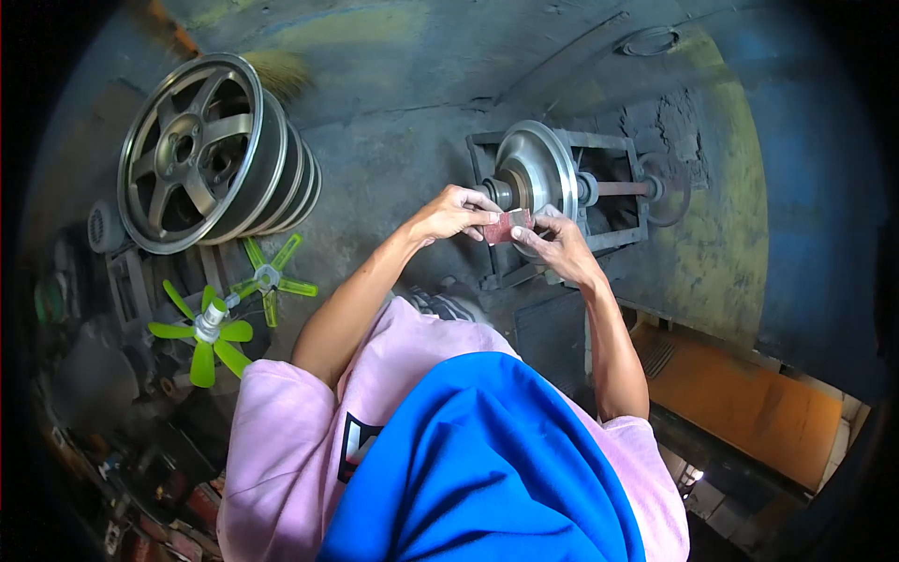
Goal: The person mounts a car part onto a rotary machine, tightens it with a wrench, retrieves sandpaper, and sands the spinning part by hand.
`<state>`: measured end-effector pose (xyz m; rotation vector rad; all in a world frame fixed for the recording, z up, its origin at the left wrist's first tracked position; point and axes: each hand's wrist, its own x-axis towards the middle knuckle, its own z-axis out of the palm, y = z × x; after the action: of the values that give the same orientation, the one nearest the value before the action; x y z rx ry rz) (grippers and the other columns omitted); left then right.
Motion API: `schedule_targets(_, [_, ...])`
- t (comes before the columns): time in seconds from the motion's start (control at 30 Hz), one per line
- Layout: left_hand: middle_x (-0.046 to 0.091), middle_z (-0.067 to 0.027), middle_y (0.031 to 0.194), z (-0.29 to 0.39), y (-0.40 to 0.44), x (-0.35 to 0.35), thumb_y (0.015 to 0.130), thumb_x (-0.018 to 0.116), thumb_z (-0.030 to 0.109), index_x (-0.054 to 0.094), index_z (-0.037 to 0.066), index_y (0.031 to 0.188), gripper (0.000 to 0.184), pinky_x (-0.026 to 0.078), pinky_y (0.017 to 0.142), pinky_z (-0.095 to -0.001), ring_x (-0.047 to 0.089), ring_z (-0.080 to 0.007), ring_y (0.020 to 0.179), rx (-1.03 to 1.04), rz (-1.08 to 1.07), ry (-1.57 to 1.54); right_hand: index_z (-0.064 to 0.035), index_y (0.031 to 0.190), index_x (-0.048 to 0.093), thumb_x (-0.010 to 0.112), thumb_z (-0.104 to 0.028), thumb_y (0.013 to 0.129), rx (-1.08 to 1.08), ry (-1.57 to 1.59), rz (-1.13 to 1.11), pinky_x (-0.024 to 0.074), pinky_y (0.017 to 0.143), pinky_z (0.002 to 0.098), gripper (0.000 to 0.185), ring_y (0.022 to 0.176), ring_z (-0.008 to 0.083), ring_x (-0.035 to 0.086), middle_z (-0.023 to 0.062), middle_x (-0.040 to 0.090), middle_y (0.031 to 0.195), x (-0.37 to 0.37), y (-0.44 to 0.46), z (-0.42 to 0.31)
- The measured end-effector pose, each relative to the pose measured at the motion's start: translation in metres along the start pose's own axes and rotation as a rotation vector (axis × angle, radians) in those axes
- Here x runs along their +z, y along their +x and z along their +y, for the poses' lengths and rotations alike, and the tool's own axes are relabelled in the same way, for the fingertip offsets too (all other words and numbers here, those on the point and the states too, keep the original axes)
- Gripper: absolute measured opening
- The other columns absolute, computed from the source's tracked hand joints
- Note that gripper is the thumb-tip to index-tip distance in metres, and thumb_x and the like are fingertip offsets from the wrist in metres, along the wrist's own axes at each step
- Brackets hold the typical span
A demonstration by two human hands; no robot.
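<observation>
A small reddish-brown piece of sandpaper [499, 230] is stretched between my two hands, with a greyish patch toward its right end. My left hand [453, 215] pinches its left edge between thumb and fingers. On the other side, my right hand [559, 246] grips the right edge, thumb on top. Just beyond the hands stands a shiny round metal wheel part [540, 169], mounted on a horizontal shaft [620, 188] in a dark metal frame [604, 142]. My hands partly cover its near side; whether they touch it I cannot tell.
Stacked alloy wheel rims [192, 150] stand at the left. Below them are a green fan [208, 326] and a green five-armed piece [269, 278]. An orange-brown board [740, 398] lies at the right. Dusty walls surround the frame, and clutter fills the lower left.
</observation>
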<state>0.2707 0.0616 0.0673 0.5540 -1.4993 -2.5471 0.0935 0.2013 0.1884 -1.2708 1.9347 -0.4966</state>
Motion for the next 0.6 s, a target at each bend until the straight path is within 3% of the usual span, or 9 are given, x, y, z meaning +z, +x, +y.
schedule_targets(0.13, [0.074, -0.0112, 0.104, -0.009, -0.001, 0.016, 0.094, 0.073, 0.021, 0.071, -0.001, 0.114, 0.029, 0.060, 0.075, -0.0284, 0.071, -0.0159, 0.089, 0.053, 0.087, -0.027, 0.0020, 0.104, 0.075, 0.072, -0.029, 0.095, 0.142, 0.011, -0.151, 0.0473, 0.067, 0.0317, 0.032, 0.072, 0.0101, 0.054, 0.0044, 0.067, 0.079, -0.015, 0.009, 0.001])
schedule_targets(0.27, [0.074, -0.0098, 0.101, -0.019, -0.001, 0.040, 0.094, 0.072, 0.018, 0.071, -0.001, 0.111, 0.025, 0.058, 0.074, -0.0276, 0.071, -0.0148, 0.086, 0.177, 0.302, 0.068, 0.0028, 0.110, 0.074, 0.070, -0.024, 0.097, -0.043, 0.069, -0.232, 0.0512, 0.077, 0.0297, 0.030, 0.080, 0.0082, 0.060, 0.0050, 0.073, 0.092, -0.030, 0.022, 0.010])
schedule_targets(0.37, [0.074, -0.0084, 0.096, -0.025, 0.007, 0.070, 0.094, 0.071, 0.014, 0.071, -0.002, 0.106, 0.020, 0.057, 0.073, -0.0283, 0.072, -0.0148, 0.084, 0.286, 0.522, 0.091, -0.0037, 0.112, 0.075, 0.070, -0.024, 0.096, -0.253, -0.109, -0.406, 0.0525, 0.082, 0.0334, 0.026, 0.088, 0.0168, 0.067, 0.0138, 0.073, 0.103, -0.053, 0.041, 0.001])
schedule_targets(0.4, [0.073, -0.0082, 0.095, -0.028, 0.009, 0.077, 0.094, 0.070, 0.012, 0.071, -0.002, 0.104, 0.017, 0.056, 0.073, -0.0289, 0.072, -0.0147, 0.084, 0.382, 0.613, 0.161, -0.0061, 0.109, 0.076, 0.070, -0.024, 0.095, -0.205, -0.439, -0.365, 0.0520, 0.087, 0.0385, 0.023, 0.096, 0.0275, 0.067, 0.0162, 0.070, 0.110, -0.060, 0.041, -0.016])
schedule_targets(0.43, [0.073, -0.0079, 0.095, -0.031, 0.013, 0.082, 0.093, 0.069, 0.010, 0.070, -0.002, 0.102, 0.015, 0.056, 0.072, -0.0295, 0.072, -0.0145, 0.085, 0.477, 0.706, 0.234, -0.0061, 0.106, 0.077, 0.068, -0.024, 0.094, -0.692, -0.715, -0.161, 0.0497, 0.093, 0.0431, 0.023, 0.102, 0.0357, 0.064, 0.0145, 0.068, 0.110, -0.054, 0.053, 0.004])
schedule_targets(0.47, [0.073, -0.0117, 0.096, -0.033, 0.016, 0.086, 0.087, 0.071, 0.010, 0.069, -0.002, 0.101, 0.018, 0.057, 0.077, -0.0349, 0.073, -0.0218, 0.087, 0.486, 0.713, 0.253, -0.0061, 0.103, 0.077, 0.067, -0.024, 0.093, -0.704, -0.752, -0.221, 0.0483, 0.095, 0.0450, 0.023, 0.107, 0.0361, 0.062, 0.0138, 0.068, 0.107, -0.059, 0.064, 0.019])
schedule_targets(0.5, [0.073, -0.0117, 0.096, -0.040, 0.021, 0.092, 0.087, 0.071, 0.010, 0.069, -0.002, 0.101, 0.018, 0.057, 0.077, -0.0349, 0.073, -0.0218, 0.087, 0.494, 0.740, 0.234, -0.0062, 0.101, 0.077, 0.067, -0.024, 0.092, -0.715, -0.791, -0.283, 0.0470, 0.097, 0.0469, 0.022, 0.112, 0.0365, 0.059, 0.0130, 0.068, 0.105, -0.058, 0.065, 0.009])
schedule_targets(0.57, [0.072, -0.0177, 0.098, -0.056, 0.035, 0.103, 0.080, 0.074, 0.015, 0.068, -0.002, 0.101, 0.027, 0.055, 0.083, -0.0410, 0.071, -0.0316, 0.091, 0.542, 0.908, 0.626, -0.0065, 0.096, 0.077, 0.066, -0.023, 0.091, -0.813, -0.932, -0.336, 0.0471, 0.096, 0.0460, 0.020, 0.114, 0.0345, 0.058, 0.0113, 0.068, 0.104, -0.050, 0.079, 0.025])
schedule_targets(0.6, [0.070, -0.0236, 0.102, -0.071, 0.048, 0.108, 0.077, 0.075, 0.018, 0.068, -0.002, 0.102, 0.032, 0.052, 0.089, -0.0461, 0.067, -0.0397, 0.099, 0.445, 0.924, 0.609, -0.0068, 0.091, 0.076, 0.065, -0.021, 0.090, -0.895, -1.056, -0.361, 0.0472, 0.095, 0.0451, 0.019, 0.115, 0.0326, 0.058, 0.0095, 0.068, 0.103, -0.043, 0.085, 0.035])
